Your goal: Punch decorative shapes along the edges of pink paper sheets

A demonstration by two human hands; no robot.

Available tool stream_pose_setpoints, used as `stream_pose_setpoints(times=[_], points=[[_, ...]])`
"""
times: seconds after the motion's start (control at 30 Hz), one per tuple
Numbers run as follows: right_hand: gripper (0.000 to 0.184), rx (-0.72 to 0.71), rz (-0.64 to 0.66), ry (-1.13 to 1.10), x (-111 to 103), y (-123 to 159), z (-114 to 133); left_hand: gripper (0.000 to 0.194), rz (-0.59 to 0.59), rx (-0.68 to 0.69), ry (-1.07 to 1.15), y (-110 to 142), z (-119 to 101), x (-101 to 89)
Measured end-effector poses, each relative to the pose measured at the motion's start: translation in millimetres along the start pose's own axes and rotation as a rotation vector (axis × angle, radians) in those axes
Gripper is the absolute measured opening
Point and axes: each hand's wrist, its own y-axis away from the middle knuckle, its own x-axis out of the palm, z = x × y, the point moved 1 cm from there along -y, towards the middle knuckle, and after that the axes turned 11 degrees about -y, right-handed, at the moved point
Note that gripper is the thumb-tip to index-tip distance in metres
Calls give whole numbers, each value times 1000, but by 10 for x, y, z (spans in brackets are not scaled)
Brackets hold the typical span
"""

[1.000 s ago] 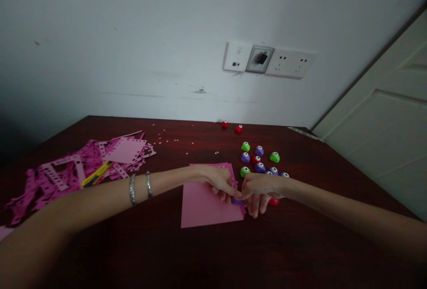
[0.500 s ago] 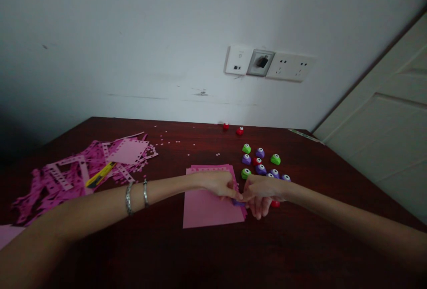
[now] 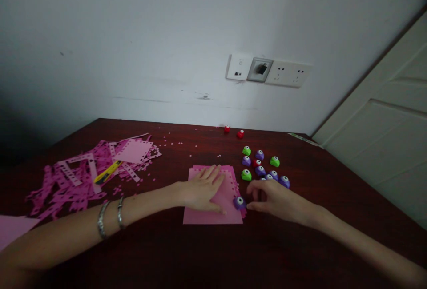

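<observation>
Left hand (image 3: 200, 194) open, flat on pink sheets (image 3: 208, 218); right hand (image 3: 278, 198) half-open, empty, beside purple punch (image 3: 239, 203) at sheets' right edge.

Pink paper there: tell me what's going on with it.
A person's left hand lies spread on the pink paper. A purple punch sits at the paper's right edge; the right hand is close beside it, fingers parted, not gripping it. More punches, green, red and purple, stand near that hand. Off to the left, a yellow cutter lies on pink scraps.
</observation>
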Motion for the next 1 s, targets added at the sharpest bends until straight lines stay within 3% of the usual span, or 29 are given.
stream_pose_setpoints(times=[0.13, 0.37, 0.53, 0.73, 0.87, 1.0], points=[[23, -213, 0, 144, 76, 1, 56, 97, -9, 24, -38, -29, 14, 127], [14, -235, -25, 211, 164, -33, 74, 99, 16, 6, -18, -17, 86, 159], [16, -133, -175, 210, -146, 18, -51, 100, 30, 4, 13, -4, 126, 128], [33, 58, -409, 195, -700, 0, -549, 99, 11, 9, 42, -46, 155, 119], [33, 173, -398, 206, -822, -68, -770, 98, -6, 13, 47, -85, 180, 137], [36, 197, -403, 217, -830, -151, -807, 97, -14, 13, 41, -97, 154, 110]])
